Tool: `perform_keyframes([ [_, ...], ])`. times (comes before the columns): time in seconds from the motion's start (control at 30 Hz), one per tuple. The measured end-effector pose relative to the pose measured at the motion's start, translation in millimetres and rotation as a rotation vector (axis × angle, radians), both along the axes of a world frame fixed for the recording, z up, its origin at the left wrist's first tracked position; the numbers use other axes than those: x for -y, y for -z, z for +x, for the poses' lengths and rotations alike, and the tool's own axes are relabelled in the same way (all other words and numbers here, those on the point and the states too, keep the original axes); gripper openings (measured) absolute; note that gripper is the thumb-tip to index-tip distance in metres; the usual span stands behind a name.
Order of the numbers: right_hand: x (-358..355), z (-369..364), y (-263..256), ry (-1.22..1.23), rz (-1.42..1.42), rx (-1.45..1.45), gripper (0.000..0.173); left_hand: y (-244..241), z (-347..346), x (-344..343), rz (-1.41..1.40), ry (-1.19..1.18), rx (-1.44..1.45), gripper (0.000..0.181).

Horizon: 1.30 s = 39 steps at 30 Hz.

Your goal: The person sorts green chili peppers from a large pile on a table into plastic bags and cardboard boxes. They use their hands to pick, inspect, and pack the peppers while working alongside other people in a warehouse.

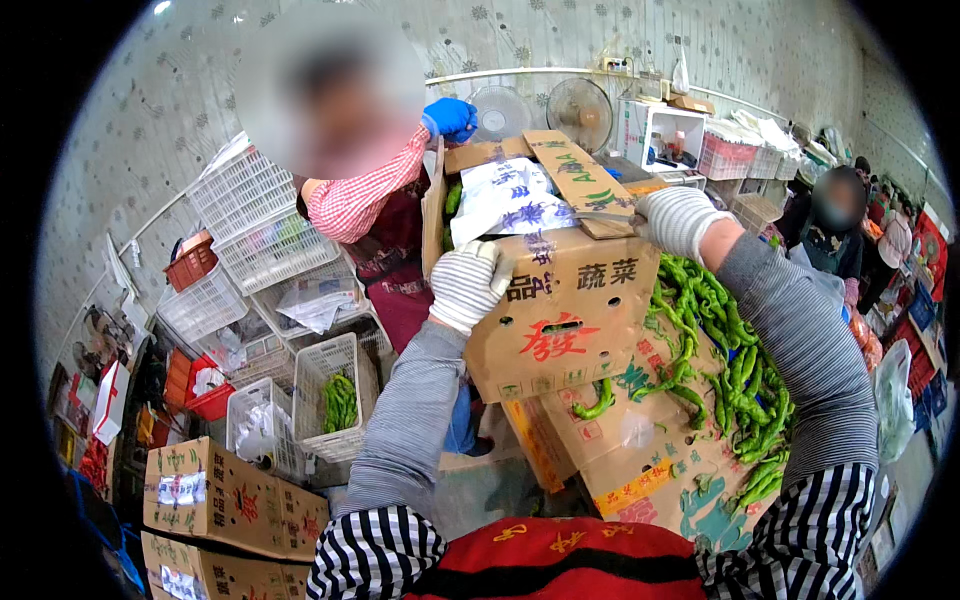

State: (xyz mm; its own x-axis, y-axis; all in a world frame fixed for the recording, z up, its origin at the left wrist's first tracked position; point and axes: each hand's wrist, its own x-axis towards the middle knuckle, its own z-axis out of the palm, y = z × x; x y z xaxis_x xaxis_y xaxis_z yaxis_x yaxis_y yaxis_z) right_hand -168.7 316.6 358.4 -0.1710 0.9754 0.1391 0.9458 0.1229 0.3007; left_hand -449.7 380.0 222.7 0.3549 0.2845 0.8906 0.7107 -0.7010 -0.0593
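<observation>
A printed cardboard box (559, 300) stands in front of me with its top flaps partly raised. White printed plastic film (510, 195) lies over its contents, and a few green peppers (454, 199) show at its left side. My left hand (469, 286), in a striped white knit glove, has its fingers curled at the box's near top edge by the film. Gloved alike, my right hand (681, 223) is at the near right corner, at the end of a cardboard flap (581, 176); its fingertips are partly hidden. Long green peppers (739, 360) lie heaped on flattened cardboard to the right.
Across the box stands a co-worker with a blue-gloved hand (450, 120) at its far left corner. White plastic crates (326, 405) stand at the left, above stacked cartons (217, 491). Two fans (579, 114) are behind the box. Other people are at the far right.
</observation>
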Motion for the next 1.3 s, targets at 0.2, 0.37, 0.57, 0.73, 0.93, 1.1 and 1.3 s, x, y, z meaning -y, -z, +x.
perform_keyframes([
  [0.2,-17,-16,20,-0.057,-0.084,-0.165,0.035,2,3,-5,0.015,0.009,0.065,0.020],
  [0.37,-4,-8,3,0.014,-0.067,0.047,0.027,4,1,-6,0.050,0.043,0.062,0.021],
  [0.57,-15,-39,16,-0.096,-0.126,-0.038,0.035,3,2,-2,0.050,0.029,0.087,0.021],
  [0.73,-5,-60,1,-0.108,-0.094,-0.033,0.037,7,0,-4,0.053,0.051,0.079,0.018],
  [0.93,-27,-40,-12,0.140,-0.296,-0.061,0.037,1,1,-1,0.023,0.070,0.081,0.017],
  [1.1,-44,-39,1,0.158,-0.303,-0.249,0.045,2,3,-4,0.057,0.064,0.061,0.018],
  [1.3,-42,-56,1,0.051,-0.235,-0.138,0.040,5,4,-8,0.056,0.035,0.035,0.021],
])
